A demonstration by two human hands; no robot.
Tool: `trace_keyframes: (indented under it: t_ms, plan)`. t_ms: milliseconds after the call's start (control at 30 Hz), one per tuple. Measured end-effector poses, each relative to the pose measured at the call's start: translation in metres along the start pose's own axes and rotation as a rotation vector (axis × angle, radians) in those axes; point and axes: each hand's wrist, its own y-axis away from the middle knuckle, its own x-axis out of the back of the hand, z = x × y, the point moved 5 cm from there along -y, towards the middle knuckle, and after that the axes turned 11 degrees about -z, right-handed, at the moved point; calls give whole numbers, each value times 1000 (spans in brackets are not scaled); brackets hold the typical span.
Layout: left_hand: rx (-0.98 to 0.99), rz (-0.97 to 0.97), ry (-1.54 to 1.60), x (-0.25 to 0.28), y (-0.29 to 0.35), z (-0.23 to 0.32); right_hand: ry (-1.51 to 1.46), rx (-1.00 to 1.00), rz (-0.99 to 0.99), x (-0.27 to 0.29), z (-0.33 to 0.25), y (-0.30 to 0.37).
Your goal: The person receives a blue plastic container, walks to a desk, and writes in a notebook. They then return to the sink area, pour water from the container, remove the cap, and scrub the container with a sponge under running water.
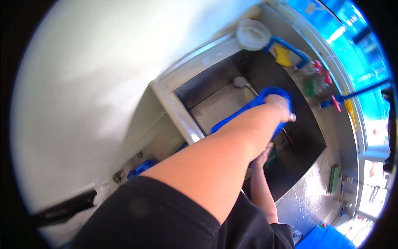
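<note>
Head view looks down into a deep stainless-steel sink [215, 103] with a dull, scratched basin and a bright raised front rim. Left hand [278, 104] reaches far across the basin and grasps a blue plastic container [265, 94] of rounded, glossy shape, with the fingers closed over its upper edge; the forearm covers most of its body. Right hand [262, 157] sits lower, under the left forearm, against a dark green object [272, 154]; whether it is clenched or released cannot be told, since the arm hides the fingers.

Blue plastic container stands inside the sink, near the middle of the basin and clear of the walls on its far side. A metal spoon [242, 82] lies flat on the basin floor just beyond it, with open floor around it. Room to the left of the container is open down to the front rim; room to the right is narrowed by the dark, steep side wall.

On the far ledge rests a round translucent plastic bowl [253, 34], beside a curved blue pipe [290, 46] and a yellow sponge [282, 56]. Red tap handles [327, 76] line the right ledge under a window frame [344, 62]. A pale smooth wall [95, 83] borders the sink on the left.
</note>
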Motion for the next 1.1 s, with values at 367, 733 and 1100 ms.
trace_keyframes:
  t_ms: [367,733,1100]
  plan:
    - [-182,79,314,6,53,-15,818,737,219,-108,-212,14]
    - [-91,199,1068,-25,80,-130,1102,291,404,3,-218,-77]
    - [-266,418,969,-35,107,-157,1243,465,-53,-34,-209,-65]
